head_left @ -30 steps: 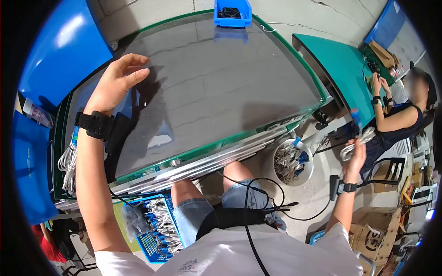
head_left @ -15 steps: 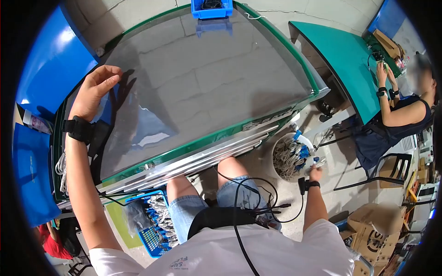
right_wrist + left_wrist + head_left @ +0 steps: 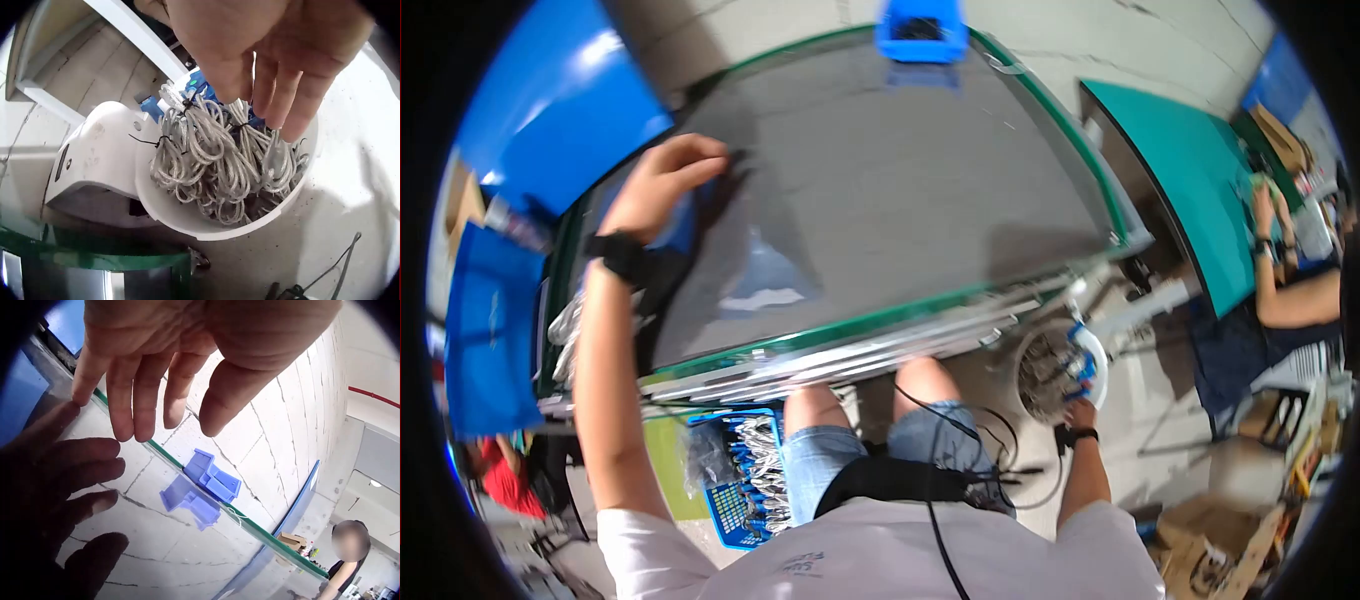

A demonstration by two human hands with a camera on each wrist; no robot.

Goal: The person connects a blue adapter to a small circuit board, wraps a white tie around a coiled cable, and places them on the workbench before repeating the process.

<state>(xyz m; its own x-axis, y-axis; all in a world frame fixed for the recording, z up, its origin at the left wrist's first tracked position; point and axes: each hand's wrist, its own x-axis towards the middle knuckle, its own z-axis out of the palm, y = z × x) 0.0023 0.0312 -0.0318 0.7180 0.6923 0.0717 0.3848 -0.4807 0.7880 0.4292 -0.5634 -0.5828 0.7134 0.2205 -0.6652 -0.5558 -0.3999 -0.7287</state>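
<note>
My right hand (image 3: 281,69) is over a white bucket (image 3: 219,232) full of coiled grey cables (image 3: 215,150) bundled with black ties. Its fingers point down, nearly straight, with the fingertips right at one coil (image 3: 275,164) near the rim. Blue plugs (image 3: 206,84) show among the cables, partly behind the hand. In the head view this hand (image 3: 1082,412) is at the bucket's near side. My left hand (image 3: 668,180) hovers above the left part of the grey tabletop (image 3: 880,180), holding nothing. The left wrist view shows its loosely bent fingers above their dark reflection.
A blue bin (image 3: 922,45) stands at the table's back edge. Beside my legs, a blue basket (image 3: 730,515) holds several cable bundles with blue plugs. More cables (image 3: 565,330) hang at the table's left. A person's arm (image 3: 1280,300) is by the teal table (image 3: 1175,190) at right.
My right hand has carried a coiled cable with a blue plug from the right down and inward to the bucket. My left hand has stayed over the table's left side.
</note>
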